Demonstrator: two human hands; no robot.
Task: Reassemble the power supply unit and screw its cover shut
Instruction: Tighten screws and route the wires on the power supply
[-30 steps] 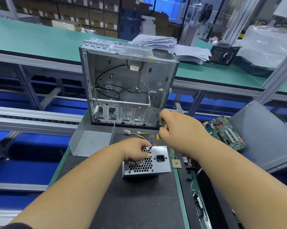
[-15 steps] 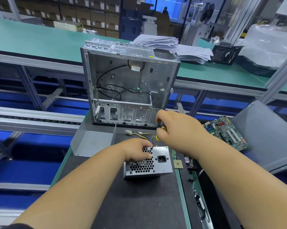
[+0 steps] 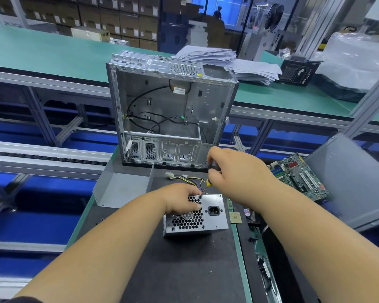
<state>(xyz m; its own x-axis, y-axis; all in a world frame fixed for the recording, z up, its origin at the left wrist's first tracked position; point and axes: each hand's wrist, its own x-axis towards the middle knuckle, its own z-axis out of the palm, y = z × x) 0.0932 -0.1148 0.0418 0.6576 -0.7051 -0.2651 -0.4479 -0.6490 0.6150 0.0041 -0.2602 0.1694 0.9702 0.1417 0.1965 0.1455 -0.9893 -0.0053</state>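
**Screwdriver on the power supply's top edge**

The power supply unit (image 3: pixel 195 217) sits on the dark tabletop (image 3: pixel 162 270), socket face up. The left hand (image 3: pixel 182 201) curls over its far left corner, gripping it. Just beyond, the right hand (image 3: pixel 230 171) pinches the screwdriver (image 3: pixel 206 186), tip touching the unit's top edge. Behind the unit trail its wires (image 3: pixel 188 179); farther back stands the open computer case (image 3: pixel 168 114).
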